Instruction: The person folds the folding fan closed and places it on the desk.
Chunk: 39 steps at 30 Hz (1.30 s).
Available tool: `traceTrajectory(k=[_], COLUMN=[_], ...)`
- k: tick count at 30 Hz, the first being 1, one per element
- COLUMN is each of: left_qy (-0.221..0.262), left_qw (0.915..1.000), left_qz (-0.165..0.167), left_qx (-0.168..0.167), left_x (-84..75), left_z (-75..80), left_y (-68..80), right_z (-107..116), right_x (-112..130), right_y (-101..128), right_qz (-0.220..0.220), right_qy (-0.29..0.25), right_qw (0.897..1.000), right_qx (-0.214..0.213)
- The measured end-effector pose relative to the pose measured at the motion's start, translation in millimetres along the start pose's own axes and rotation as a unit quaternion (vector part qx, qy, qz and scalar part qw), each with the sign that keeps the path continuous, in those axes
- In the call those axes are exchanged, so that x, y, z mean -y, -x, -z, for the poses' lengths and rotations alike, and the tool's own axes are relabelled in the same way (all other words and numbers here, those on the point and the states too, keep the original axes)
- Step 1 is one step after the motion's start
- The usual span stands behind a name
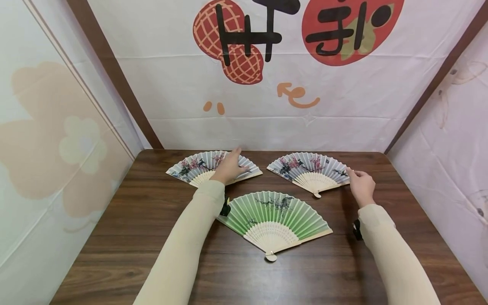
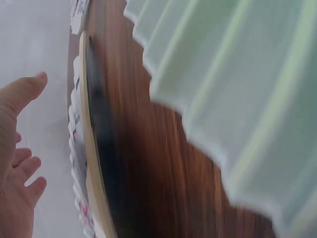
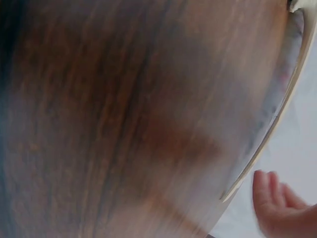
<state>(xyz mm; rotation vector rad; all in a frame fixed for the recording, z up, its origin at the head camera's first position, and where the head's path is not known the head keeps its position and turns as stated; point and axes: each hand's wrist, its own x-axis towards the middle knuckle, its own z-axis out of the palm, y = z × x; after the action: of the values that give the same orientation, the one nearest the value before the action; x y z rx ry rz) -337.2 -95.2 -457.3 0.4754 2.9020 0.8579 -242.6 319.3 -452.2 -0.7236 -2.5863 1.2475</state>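
Observation:
Three spread folding fans lie on the wooden table. My left hand is over the left white fan, which has pink blossoms and pale ribs; its thumb and fingers are spread apart. In the left wrist view, no object shows between those fingers. At the right end of a matching white fan, my right hand has its fingertips close to the tip. The right wrist view shows its fingers extended beside the fan's outer rib. Nearer to me lies a green fan, partly behind my left wrist.
The dark wooden table ends at a white printed cloth behind the fans. More printed cloth hangs at the left and right. A small black device sits at my left wrist, another at my right.

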Motion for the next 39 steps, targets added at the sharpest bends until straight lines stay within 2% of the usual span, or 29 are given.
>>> traceTrajectory(k=[6, 9, 11, 16, 21, 25, 30, 36, 39], left_qy=[0.049, 0.085, 0.106, 0.144, 0.179, 0.204, 0.233, 0.274, 0.280], left_qw=[0.9984, 0.9955, 0.9929, 0.9866, 0.9799, 0.9743, 0.9676, 0.9552, 0.9533], left_qz=[0.018, 0.031, 0.042, 0.069, 0.081, 0.088, 0.089, 0.105, 0.108], left_qx=[0.020, 0.031, 0.035, 0.036, 0.037, 0.035, 0.039, 0.038, 0.035], left_x=[-15.6, -26.5, -32.9, -43.0, -47.5, -50.4, -55.6, -60.8, -62.0], left_z=[-13.4, -18.2, -20.9, -26.8, -31.5, -35.5, -40.3, -47.1, -49.3], left_y=[-3.8, -3.7, -3.4, -3.7, -3.6, -5.7, -6.7, -7.9, -8.7], right_z=[5.4, 7.6, 8.6, 9.9, 10.5, 11.0, 9.5, 10.0, 10.2], right_x=[-4.8, -5.5, -5.8, -5.0, -1.2, 1.6, 2.8, 4.5, 5.9], right_y=[6.7, 8.4, 7.4, 5.2, 7.1, 10.8, 14.7, 18.0, 18.7], right_qz=[-0.055, -0.078, -0.096, -0.146, -0.178, -0.187, -0.189, -0.190, -0.200], right_qy=[0.009, -0.009, -0.043, -0.150, -0.216, -0.248, -0.264, -0.295, -0.310], right_qw=[0.998, 0.997, 0.994, 0.976, 0.955, 0.942, 0.934, 0.920, 0.911], right_qx=[0.012, 0.013, 0.019, 0.063, 0.096, 0.125, 0.152, 0.176, 0.184])
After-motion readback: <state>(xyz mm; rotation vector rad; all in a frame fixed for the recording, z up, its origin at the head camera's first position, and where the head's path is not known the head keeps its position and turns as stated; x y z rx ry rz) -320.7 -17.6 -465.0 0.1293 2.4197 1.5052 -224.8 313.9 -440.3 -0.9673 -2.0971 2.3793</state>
